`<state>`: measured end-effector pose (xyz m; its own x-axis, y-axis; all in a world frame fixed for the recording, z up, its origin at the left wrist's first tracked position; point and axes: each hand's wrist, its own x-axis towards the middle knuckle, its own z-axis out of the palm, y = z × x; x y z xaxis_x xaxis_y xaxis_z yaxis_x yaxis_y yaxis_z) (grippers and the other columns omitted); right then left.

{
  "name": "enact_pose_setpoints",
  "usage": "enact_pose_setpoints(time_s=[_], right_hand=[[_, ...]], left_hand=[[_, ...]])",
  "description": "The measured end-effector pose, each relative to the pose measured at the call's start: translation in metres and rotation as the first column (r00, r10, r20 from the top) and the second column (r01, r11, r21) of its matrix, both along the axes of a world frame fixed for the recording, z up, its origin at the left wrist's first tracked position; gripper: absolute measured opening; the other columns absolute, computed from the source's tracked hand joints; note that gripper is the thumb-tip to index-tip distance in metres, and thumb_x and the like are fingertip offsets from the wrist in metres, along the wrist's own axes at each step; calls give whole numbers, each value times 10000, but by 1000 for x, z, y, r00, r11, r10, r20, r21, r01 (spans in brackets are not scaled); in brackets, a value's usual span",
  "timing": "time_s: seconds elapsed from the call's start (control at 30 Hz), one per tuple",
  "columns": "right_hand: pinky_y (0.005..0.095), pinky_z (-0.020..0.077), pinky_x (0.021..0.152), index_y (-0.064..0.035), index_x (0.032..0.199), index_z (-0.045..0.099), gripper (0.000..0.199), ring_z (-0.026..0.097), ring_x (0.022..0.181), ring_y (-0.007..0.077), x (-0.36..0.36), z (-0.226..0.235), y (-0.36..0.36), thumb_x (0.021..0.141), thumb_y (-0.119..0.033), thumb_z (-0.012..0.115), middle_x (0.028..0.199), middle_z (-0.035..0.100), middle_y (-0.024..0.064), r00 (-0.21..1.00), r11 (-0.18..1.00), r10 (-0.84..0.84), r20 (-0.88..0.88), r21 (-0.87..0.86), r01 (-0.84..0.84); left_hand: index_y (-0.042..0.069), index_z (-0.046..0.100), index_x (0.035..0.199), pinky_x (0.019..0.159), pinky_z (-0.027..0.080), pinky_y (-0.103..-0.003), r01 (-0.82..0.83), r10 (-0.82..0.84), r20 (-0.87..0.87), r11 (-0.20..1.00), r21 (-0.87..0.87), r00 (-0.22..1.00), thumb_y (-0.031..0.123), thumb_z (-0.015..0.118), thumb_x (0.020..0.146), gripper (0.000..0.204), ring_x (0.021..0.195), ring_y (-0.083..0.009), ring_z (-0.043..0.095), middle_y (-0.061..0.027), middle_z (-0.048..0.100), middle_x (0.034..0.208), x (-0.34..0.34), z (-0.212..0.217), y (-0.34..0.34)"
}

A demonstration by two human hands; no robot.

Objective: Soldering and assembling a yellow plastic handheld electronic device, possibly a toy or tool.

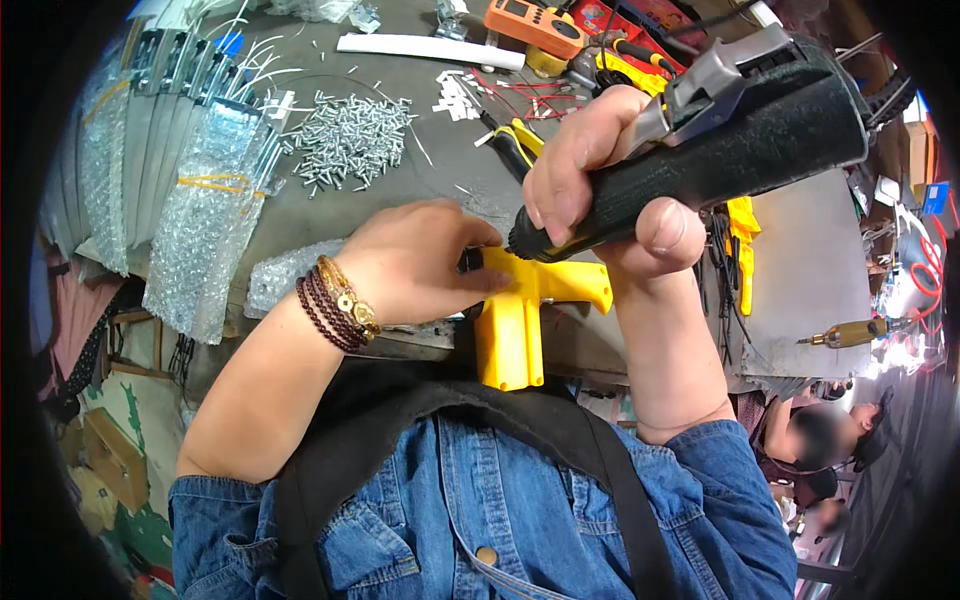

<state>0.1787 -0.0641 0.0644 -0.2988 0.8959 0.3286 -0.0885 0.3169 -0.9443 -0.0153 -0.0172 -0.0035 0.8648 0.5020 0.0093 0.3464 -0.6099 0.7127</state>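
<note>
My right hand (610, 170) is wrapped round a thick black power screwdriver (700, 160) with a metal lever on its upper side. The tool slants down to the left, and its ribbed nose comes close to the top of a yellow plastic housing (515, 325). Whether the two touch I cannot tell. My left hand (425, 258), with beaded bracelets at the wrist, pinches the upper end of this housing between thumb and fingers. The housing has a side arm reaching right and lies at the table's near edge, before my body. Left of it, bubble wrap (290, 275) lies partly behind my left forearm.
A pile of small screws (350, 140) lies beyond my left hand. Bubble-wrapped bundles of metal strips (205, 200) stand at left. Yellow-handled pliers (515, 140), an orange meter (535, 25) and a white strip (430, 50) lie farther back. Another screwdriver (850, 333) is at right; people sit beyond.
</note>
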Motion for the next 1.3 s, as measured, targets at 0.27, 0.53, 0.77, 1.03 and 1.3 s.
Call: enact_pose_setpoints(time_s=[0.27, 0.53, 0.77, 1.03, 1.3], right_hand=[[327, 476, 585, -12, 1044, 512, 657, 580, 585, 186, 7, -2, 7, 705, -505, 785, 729, 575, 67, 993, 997, 65, -94, -45, -69], [369, 483, 723, -5, 1259, 523, 824, 621, 763, 192, 63, -5, 6, 740, -583, 796, 876, 605, 46, 990, 986, 134, -38, 109, -129], [515, 430, 1067, -95, 1216, 592, 524, 611, 1082, 227, 120, -12, -78, 833, -408, 763, 1243, 588, 124, 919, 982, -176, -352, -5, 186], [557, 257, 1151, -162, 1064, 628, 350, 603, 1061, 149, 103, -84, -159, 786, -236, 826, 1161, 591, -1, 271, 889, -436, -858, -364, 278], [575, 253, 1164, -163, 1036, 616, 335, 610, 1035, 156, 89, -96, -158, 780, -214, 826, 1128, 598, 4, 184, 870, -455, -871, -390, 303]], left_hand=[[47, 670, 1126, 813, 489, -443, -24, 16, 80, 995, 96, 997, 334, 700, 857, 395, 918, -364, 612, -172, 616, 968, 3, -14, -6], [28, 614, 1185, 867, 498, -437, 89, -131, 171, 969, 231, 977, 328, 785, 695, 599, 992, -378, 610, -171, 615, 1056, -8, -15, -2], [35, 588, 1174, 937, 478, -432, 63, -92, 107, 966, 252, 990, 213, 821, 597, 648, 1066, -375, 588, -169, 616, 1087, -9, -17, -5], [42, 617, 1116, 849, 514, -410, 67, -104, 146, 968, 242, 984, 208, 839, 564, 617, 982, -350, 620, -141, 623, 1038, -4, -19, -2], [40, 632, 1087, 811, 524, -390, 44, -77, 135, 971, 234, 988, 148, 818, 566, 563, 929, -330, 640, -131, 637, 1003, 3, -13, -8]])
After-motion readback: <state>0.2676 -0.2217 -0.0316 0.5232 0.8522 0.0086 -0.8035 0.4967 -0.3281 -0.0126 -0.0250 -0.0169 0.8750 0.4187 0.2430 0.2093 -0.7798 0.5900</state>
